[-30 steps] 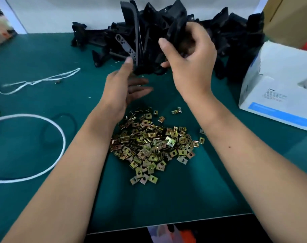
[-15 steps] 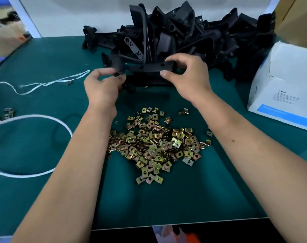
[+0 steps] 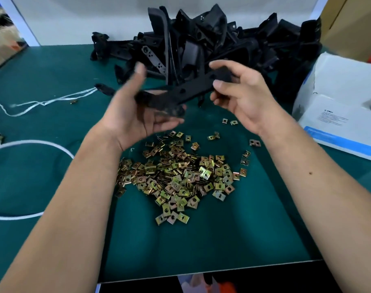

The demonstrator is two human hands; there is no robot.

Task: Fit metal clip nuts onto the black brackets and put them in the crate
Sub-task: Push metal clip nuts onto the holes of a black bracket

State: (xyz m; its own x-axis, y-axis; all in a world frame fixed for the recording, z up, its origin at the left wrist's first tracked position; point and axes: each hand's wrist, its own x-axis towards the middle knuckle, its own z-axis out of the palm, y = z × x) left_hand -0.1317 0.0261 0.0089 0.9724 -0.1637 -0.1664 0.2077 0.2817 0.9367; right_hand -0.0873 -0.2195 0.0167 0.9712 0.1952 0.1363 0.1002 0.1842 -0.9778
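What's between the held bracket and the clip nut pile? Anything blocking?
Nothing visible. The bracket is held above the table by the right hand, its other end lying in the left hand. The clip nut pile lies uncovered just below on the green mat.

Both forearms extend from the near edge toward the far centre, converging slightly. The left hand (image 3: 136,115) is turned palm up, fingers loosely extended, thumb raised; it appears motion-blurred. The right hand (image 3: 241,96) is turned palm inward to the left, thumb and forefinger pinching. The hands are near each other, not touching.
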